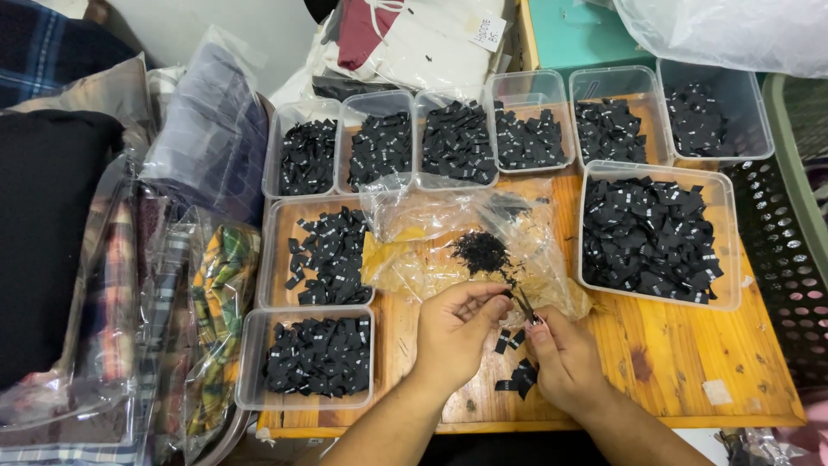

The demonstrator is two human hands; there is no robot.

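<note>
surface: wooden table (673,354) | rear: pale wall (216,22) | right: black perforated basket (789,259) | light: even

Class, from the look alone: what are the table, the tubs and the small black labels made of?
Table: wood, seemingly varnished; orange grain and knots show.
Tubs: clear plastic; contents show through the walls.
Labels: probably woven fabric, matte black with pale marks; too small to be sure.

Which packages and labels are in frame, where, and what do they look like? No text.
Small black woven labels: heaped in clear plastic tubs across the wooden table.
Thin black piece: pinched between left hand and right hand.
Crumpled clear bag: table centre, holding black scraps.
White paper tag: top, on folded white fabric.
Bagged plaid garments: left, in clear sleeves.
</note>
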